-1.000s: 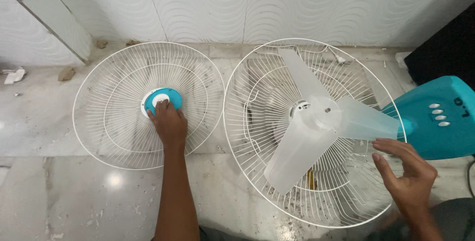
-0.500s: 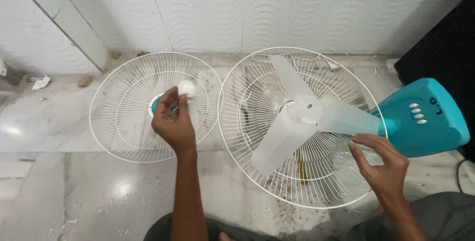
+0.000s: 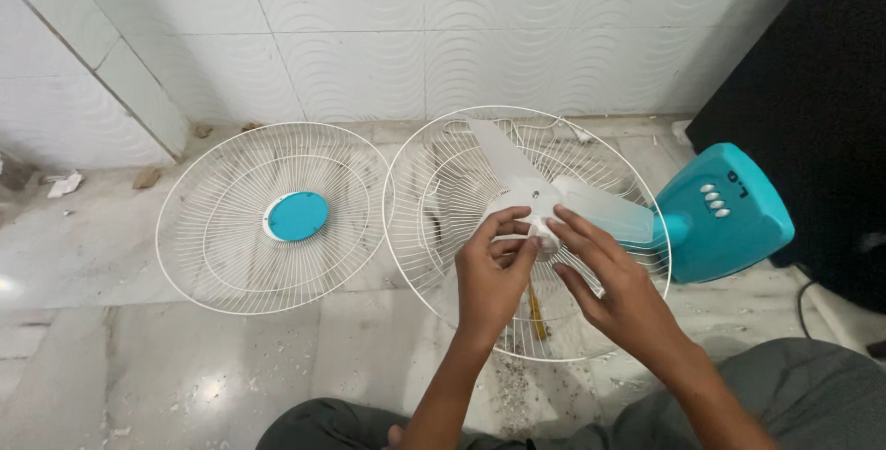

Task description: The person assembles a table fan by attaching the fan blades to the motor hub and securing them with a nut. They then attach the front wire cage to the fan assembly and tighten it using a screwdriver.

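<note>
A person seated on a marble floor brings both hands together over the hub of a dismantled fan. The left hand has its thumb and forefinger closed on a small white part at the hub; what that part is cannot be made out, as the fingers hide most of it. The right hand reaches in from the right with fingers extended and narrowly spread, the tips touching the hub from the other side; whether it grips anything cannot be told. The translucent fan blade lies flat inside the rear wire guard, which rests on the floor just ahead of the person, and its hub sits directly beyond the fingertips of both hands, about equally near to each. One blade lobe points away toward the tiled wall, another runs right toward the teal fan body, which lies on its side with its long axis running right and slightly away. To the left, just beside the rear guard, the front wire guard with its teal centre cap lies flat, well apart from both hands.
</note>
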